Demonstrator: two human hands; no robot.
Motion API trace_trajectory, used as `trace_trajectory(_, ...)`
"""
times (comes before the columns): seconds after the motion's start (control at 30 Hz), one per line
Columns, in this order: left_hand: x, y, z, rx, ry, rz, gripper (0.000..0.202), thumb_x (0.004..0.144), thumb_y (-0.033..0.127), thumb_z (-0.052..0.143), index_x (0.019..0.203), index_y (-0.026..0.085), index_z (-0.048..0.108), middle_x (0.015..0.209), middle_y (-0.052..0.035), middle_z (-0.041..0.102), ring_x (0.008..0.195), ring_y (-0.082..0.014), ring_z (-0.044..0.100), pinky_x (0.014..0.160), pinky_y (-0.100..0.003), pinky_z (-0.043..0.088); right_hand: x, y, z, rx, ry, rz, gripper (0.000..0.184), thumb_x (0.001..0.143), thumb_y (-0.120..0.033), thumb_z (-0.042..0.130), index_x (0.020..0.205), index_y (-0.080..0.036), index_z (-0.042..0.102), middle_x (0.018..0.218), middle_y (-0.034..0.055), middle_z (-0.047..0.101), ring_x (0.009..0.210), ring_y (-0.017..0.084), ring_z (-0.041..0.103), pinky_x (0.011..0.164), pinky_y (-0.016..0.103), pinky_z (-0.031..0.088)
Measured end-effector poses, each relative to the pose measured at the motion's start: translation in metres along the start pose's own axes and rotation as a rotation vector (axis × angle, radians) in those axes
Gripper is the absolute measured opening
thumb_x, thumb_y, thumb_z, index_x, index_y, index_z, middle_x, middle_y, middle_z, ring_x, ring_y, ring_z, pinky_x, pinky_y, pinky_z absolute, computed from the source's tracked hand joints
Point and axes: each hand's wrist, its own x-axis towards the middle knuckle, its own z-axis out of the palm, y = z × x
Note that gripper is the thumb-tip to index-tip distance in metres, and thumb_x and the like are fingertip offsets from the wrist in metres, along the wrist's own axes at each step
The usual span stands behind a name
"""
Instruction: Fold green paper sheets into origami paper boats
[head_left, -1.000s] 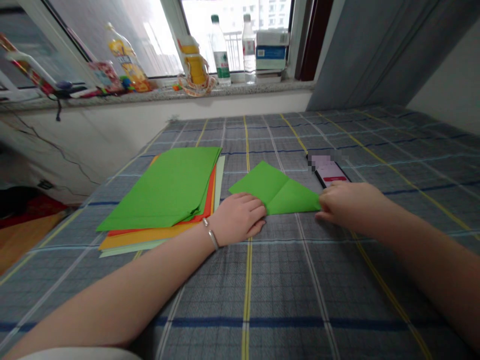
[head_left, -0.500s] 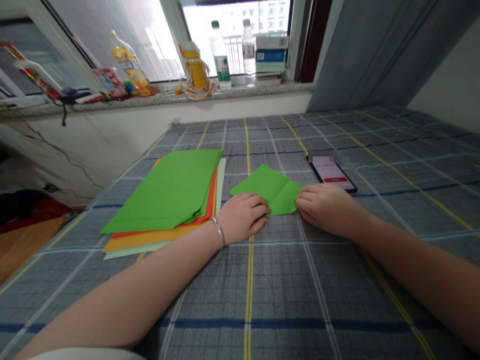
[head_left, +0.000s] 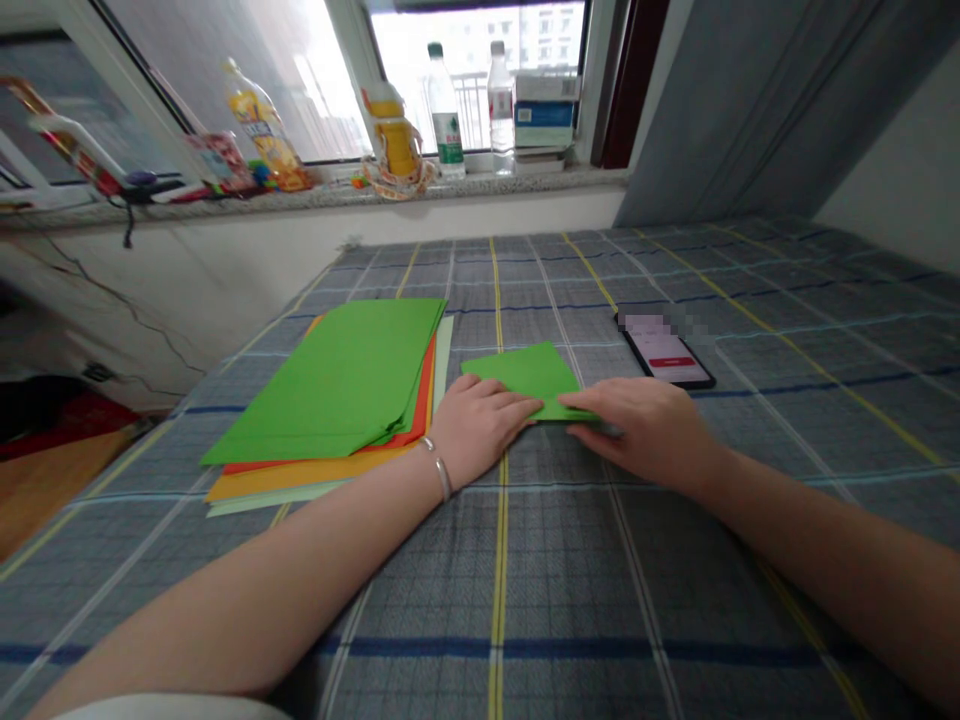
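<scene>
- Where the two hands meet, a folded green paper [head_left: 525, 372] lies flat on the checked cloth [head_left: 525, 580], about mid-scene.
- The left hand [head_left: 480, 425] rests on the paper's near left corner. Its fingers are loosely curled and press down, pinching nothing.
- The right hand [head_left: 637, 430] lies flat with its fingers stretched together and pointing left. It presses along the paper's near edge and grips nothing.
- The fingertips of both hands nearly touch over the paper.
- A bracelet [head_left: 442, 475] circles the left wrist.
- A stack of sheets [head_left: 337, 385] lies just left of the paper, green on top, with red, orange and pale edges showing below.
- A phone [head_left: 666, 350] with a lit screen lies right of the paper, apart from it.
- Bottles [head_left: 446, 110] stand on the far windowsill [head_left: 480, 185].
</scene>
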Motion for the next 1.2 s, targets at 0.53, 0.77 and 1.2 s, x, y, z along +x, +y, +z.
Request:
trace_trajectory(0.53,0.020,-0.007,-0.012,-1.491,0.386,-0.841,0.035,0.098,0.037,0.034,0.130,0.023,0.042,0.131,-0.0062,0.059,0.101,-0.0189,0.066,0.082,-0.035,0.058,0.005,0.037,0.053,0.903,0.084,0.555,0.081,0.076,-0.041,0.068,0.146,-0.027,0.030,0.139,0.0165,0.052,0.121,0.028,0.055,0.090,0.049,0.052)
trace_trajectory(0.77,0.024,0.016,-0.015,-1.768,0.450,-1.022,0.026,0.099,0.030,0.037,0.123,0.022,0.045,0.125,-0.0061,0.062,0.094,-0.0160,0.066,0.073,-0.029,0.059,0.013,0.024,0.039,1.087,-0.034,0.525,0.059,0.088,-0.034,0.055,0.143,-0.026,0.034,0.138,0.0140,0.055,0.127,0.022,0.052,0.105,0.049,0.041)
trace_trajectory(1.2,0.022,0.029,-0.016,-1.970,0.587,-0.826,0.039,0.089,0.025,0.062,0.124,0.024,0.044,0.130,-0.0066,0.058,0.115,-0.0208,0.060,0.103,-0.041,0.047,0.020,0.015,0.036,1.338,0.081,0.637,0.043,0.078,-0.040,0.067,0.116,-0.025,0.055,0.110,0.0062,0.071,0.093,0.021,0.068,0.083,0.039,0.054)
